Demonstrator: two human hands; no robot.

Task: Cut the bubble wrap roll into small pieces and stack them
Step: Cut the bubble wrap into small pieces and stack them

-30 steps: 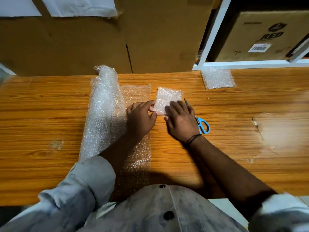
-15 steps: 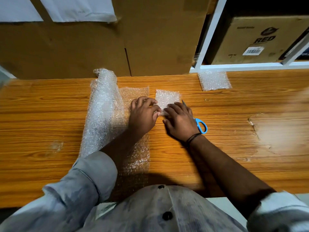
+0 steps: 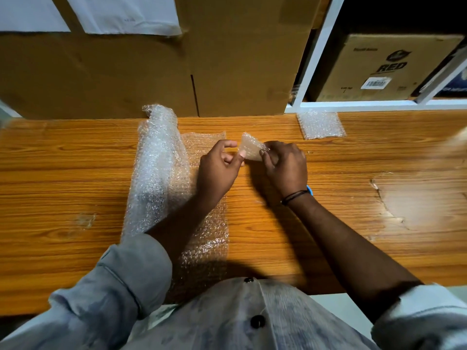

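Bubble wrap roll [image 3: 156, 168] lies on the desk [image 3: 63, 173] just left of my left hand [image 3: 218, 168]. Its loose sheet [image 3: 204, 236] is spread flat under my left wrist & forearm, running back toward my body.

Small piece [image 3: 250, 149] is up between both hands, off the desk, bent & tilted. Left hand holds its left corner at the thumb tip, fingers curled; can't tell if the index touches it. Right hand [image 3: 285, 165] has its fingers curled, pinching the piece's right edge. Black band [image 3: 294, 197] on my right wrist.

Scissors [image 3: 310, 191]: only a bit of blue handle shows, right by the right wrist.

Other piece [image 3: 320, 123] lies flat on the desk, well beyond my right hand & off to its right, close to the white shelf frame [image 3: 316, 51]. Big cardboard box [image 3: 126, 72] stands beyond both hands at the desk's far edge. Box marked RED [image 3: 384, 66] sits on the shelf, far right.
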